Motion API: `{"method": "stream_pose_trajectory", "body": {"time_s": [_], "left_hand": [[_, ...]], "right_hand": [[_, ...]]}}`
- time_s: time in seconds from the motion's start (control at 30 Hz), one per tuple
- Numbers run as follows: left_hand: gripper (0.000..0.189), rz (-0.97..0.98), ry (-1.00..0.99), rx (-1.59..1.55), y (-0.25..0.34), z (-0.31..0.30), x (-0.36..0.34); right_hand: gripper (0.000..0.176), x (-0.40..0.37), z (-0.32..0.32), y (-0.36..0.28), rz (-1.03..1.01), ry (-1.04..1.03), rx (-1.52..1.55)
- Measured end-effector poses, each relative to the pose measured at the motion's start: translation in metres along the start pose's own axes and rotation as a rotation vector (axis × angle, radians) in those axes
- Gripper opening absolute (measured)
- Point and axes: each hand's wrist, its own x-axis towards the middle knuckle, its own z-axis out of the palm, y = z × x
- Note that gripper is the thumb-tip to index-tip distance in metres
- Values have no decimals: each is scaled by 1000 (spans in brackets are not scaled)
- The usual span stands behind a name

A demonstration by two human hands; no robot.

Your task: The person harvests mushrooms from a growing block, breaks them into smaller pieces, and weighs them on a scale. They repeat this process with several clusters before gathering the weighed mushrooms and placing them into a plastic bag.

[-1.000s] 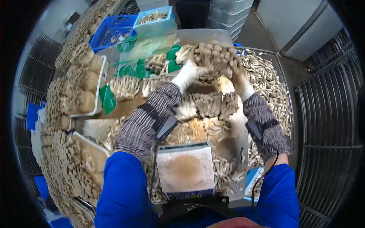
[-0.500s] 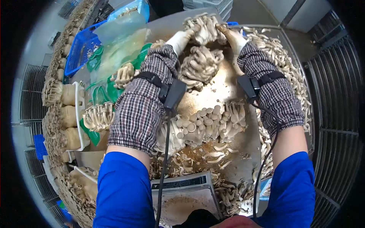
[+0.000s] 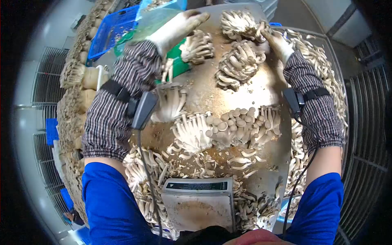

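Observation:
My left hand (image 3: 185, 24), in a pale glove, reaches out with its fingers stretched to the right and nothing in them. Just below it a mushroom clump (image 3: 198, 47) lies by a green plastic piece (image 3: 179, 65). At the far side of the metal table, my right hand (image 3: 275, 41), also gloved, has its fingers closed at the right edge of another mushroom clump (image 3: 237, 24). A further clump (image 3: 240, 64) sits just nearer to me, between the forearms. Closer still, a row of clumps with round grey caps (image 3: 234, 126) and long white stems (image 3: 192, 132) stretches across the table.
A weighing scale (image 3: 198, 204) stands nearest me, loose mushrooms around it. Many loose mushrooms fill a tray (image 3: 322, 77) along the right. Bottles of growing mushrooms (image 3: 90, 77) line the left, near a blue basket (image 3: 112, 32). Black cables (image 3: 300, 175) run along both arms.
My left hand has let go of the far clump and swung left over another clump. The right hand stays at the far clump. The view has shifted, showing the scale more fully.

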Motion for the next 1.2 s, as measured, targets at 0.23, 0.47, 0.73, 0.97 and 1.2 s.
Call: {"method": "stream_pose_trajectory", "body": {"time_s": [0.23,0.47,0.73,0.97,1.2], "left_hand": [[51,-96,292,101,-29,-77,-177],[37,-326,542,-196,-30,-71,-366],[49,-600,643,-194,-47,-56,-531],[46,-703,687,-277,-67,-44,-582],[41,-689,711,-326,-101,-35,-608]], "right_hand": [[62,-49,20,-49,-200,436,-476],[61,-90,186,-131,-565,-182,-1038],[66,8,281,-116,-494,-485,-1818],[51,11,317,-105,-370,-513,-1961],[56,1,327,-132,-403,-590,-1956]]}}
